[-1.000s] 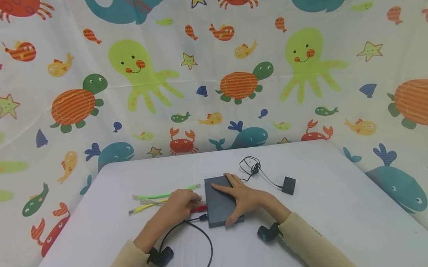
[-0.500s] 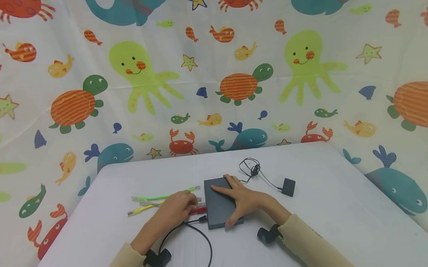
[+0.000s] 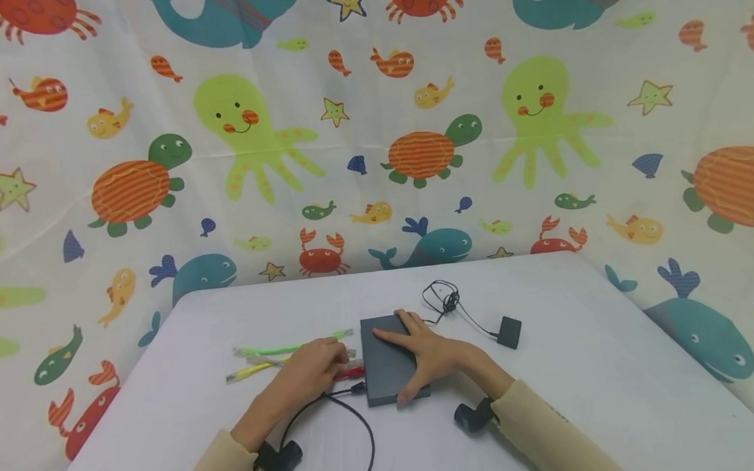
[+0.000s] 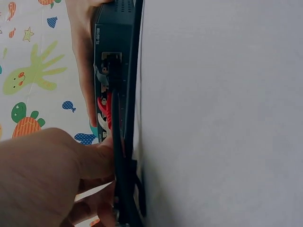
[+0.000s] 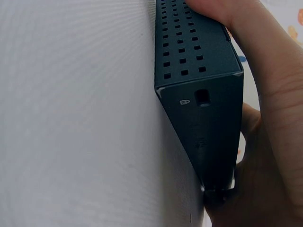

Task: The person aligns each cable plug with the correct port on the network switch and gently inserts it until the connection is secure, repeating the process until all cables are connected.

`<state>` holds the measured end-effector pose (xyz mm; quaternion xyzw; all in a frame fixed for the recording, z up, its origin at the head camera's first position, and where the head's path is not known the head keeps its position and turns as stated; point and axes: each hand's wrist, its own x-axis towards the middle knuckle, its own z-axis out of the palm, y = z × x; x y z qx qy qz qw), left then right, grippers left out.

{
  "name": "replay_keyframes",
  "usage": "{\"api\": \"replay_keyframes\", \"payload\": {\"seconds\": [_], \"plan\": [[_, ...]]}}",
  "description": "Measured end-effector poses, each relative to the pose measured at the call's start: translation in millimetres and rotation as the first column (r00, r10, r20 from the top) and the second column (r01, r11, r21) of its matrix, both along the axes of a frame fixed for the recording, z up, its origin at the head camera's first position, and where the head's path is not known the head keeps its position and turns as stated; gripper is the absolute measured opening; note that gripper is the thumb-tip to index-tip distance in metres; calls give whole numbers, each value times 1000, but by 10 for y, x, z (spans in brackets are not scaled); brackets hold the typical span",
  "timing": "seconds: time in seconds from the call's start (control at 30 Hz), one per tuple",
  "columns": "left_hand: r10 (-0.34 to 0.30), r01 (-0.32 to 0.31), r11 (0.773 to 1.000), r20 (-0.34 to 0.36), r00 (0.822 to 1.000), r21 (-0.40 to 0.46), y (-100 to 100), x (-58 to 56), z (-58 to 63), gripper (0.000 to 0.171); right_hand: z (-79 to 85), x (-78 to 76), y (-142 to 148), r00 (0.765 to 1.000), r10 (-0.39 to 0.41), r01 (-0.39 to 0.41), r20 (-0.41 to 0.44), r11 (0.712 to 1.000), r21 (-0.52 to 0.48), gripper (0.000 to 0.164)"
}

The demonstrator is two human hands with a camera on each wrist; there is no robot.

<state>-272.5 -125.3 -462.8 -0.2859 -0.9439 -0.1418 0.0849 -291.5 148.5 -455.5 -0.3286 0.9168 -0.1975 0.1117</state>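
Note:
A dark network switch (image 3: pixel 388 374) lies flat on the white table. My right hand (image 3: pixel 427 348) grips it across the top, thumb at its near side and fingertips over the far edge. In the right wrist view the thumb presses the vented side. My left hand (image 3: pixel 316 366) is at the port side, thumb and fingers pinching an Ethernet cable right by the ports; the fingers hide which one. In the left wrist view a red cable (image 4: pixel 108 111), a pale plug (image 4: pixel 101 119) and a black cable (image 4: pixel 116 109) sit in the ports.
Green (image 3: pixel 265 350) and yellow (image 3: pixel 251 370) Ethernet cables lie left of the switch, beside a grey one. The black cable (image 3: pixel 368 430) loops toward the near edge. Behind the switch, a thin coiled cord (image 3: pixel 449 300) runs to a black power adapter (image 3: pixel 508 332). A patterned curtain hangs behind the table (image 3: pixel 593 353).
My left hand and wrist have shifted very slightly left and toward me, staying at the ports. The right hand and the switch have kept their place.

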Motion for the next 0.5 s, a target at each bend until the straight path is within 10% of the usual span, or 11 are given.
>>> {"api": "replay_keyframes", "payload": {"seconds": [0.5], "plan": [[-5,4,1000,12,1000,12,2,-10,-8,9,5,6,3,1000,-3,4,-4,1000,8,114]]}}
